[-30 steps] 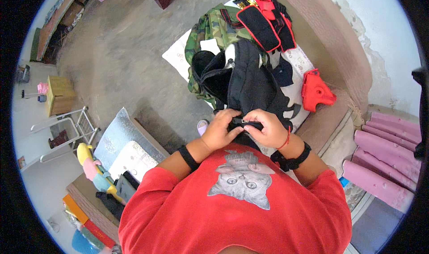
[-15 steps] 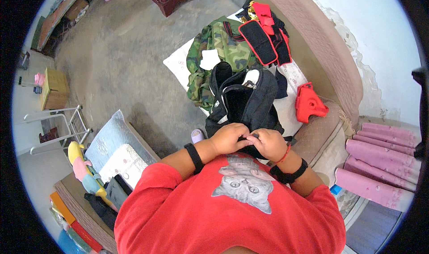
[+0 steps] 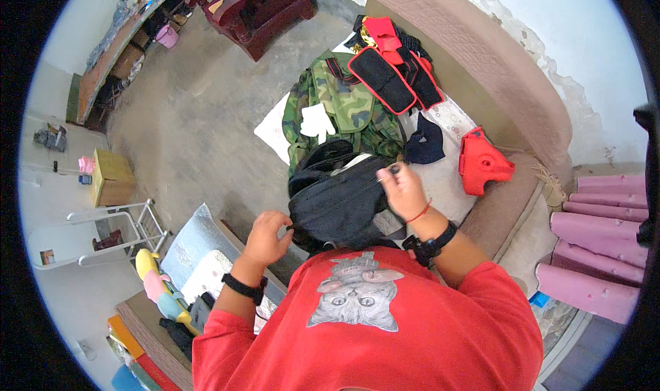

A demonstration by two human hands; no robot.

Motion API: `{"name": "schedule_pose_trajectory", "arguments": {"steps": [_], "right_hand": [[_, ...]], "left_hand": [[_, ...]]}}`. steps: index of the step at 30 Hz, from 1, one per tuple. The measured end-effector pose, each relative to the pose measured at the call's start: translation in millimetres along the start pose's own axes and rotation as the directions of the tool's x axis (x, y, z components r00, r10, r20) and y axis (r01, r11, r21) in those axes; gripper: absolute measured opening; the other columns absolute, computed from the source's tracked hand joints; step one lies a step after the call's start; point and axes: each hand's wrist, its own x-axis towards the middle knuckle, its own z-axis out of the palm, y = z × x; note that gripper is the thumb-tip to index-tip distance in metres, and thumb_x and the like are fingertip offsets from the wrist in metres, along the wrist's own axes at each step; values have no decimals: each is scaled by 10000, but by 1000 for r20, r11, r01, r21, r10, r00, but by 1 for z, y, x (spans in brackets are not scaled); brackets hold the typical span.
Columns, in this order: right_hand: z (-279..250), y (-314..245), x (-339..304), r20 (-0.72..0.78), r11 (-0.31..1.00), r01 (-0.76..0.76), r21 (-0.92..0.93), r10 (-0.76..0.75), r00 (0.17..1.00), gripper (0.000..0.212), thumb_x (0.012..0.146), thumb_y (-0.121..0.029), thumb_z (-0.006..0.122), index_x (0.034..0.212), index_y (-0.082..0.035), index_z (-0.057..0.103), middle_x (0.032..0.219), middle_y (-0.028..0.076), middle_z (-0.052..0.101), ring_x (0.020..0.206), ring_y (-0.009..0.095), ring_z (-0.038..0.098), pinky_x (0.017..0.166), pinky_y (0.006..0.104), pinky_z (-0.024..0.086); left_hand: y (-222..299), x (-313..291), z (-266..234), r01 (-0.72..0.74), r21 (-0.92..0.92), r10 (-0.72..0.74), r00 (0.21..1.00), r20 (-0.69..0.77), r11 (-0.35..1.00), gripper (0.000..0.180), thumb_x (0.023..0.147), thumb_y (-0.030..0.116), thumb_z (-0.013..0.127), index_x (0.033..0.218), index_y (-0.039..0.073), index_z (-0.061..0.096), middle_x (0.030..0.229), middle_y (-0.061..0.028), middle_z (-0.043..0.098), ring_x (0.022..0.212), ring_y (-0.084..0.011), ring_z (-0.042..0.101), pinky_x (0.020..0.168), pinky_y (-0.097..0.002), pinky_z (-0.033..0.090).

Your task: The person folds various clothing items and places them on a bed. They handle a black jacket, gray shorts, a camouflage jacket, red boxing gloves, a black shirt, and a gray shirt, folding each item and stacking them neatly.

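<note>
A black bag [image 3: 337, 209], seemingly a backpack, stands in front of my body with its front panel turned up toward me. My left hand [image 3: 268, 238] is closed, pinching the bag's left edge. At the upper right corner of the bag, my right hand [image 3: 404, 193] pinches its edge. Behind the bag lies a green camouflage backpack [image 3: 350, 102] with a white glove [image 3: 316, 121] on it. A dark navy cloth piece [image 3: 426, 141], perhaps a cap, rests beside the bag. Farther right is a red moulded piece [image 3: 481, 161], possibly protective headgear.
Black pads with red trim [image 3: 382, 80] lie at the far end of the sofa [image 3: 481, 54]. Pink rolled mats [image 3: 598, 240] are at the right. At the left stand a white metal rack [image 3: 141, 226], a cardboard box [image 3: 112, 176] and a blue-grey cushion [image 3: 196, 240].
My hands have moved apart, the left one leftward and the right one up. The bag's open top has tipped away, and its front panel now faces me.
</note>
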Motion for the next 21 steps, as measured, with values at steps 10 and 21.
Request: {"name": "schedule_pose_trajectory", "arguments": {"steps": [10, 21], "right_hand": [[23, -61, -44, 400, 921, 357, 155, -388, 830, 263, 861, -292, 643, 819, -37, 594, 741, 160, 606, 687, 351, 604, 601, 417, 480], [14, 132, 2, 348, 815, -579, -13, 546, 762, 353, 853, -323, 670, 896, 26, 647, 768, 141, 635, 770, 255, 604, 713, 348, 464]], "left_hand": [[82, 5, 26, -205, 17, 205, 968, -148, 979, 244, 694, 92, 753, 844, 32, 571, 746, -151, 570, 668, -356, 559, 579, -413, 458], [129, -18, -16, -531, -6, 515, 826, -228, 848, 189, 728, 147, 736, 772, 53, 578, 682, -50, 510, 585, -216, 539, 487, -329, 432]]}}
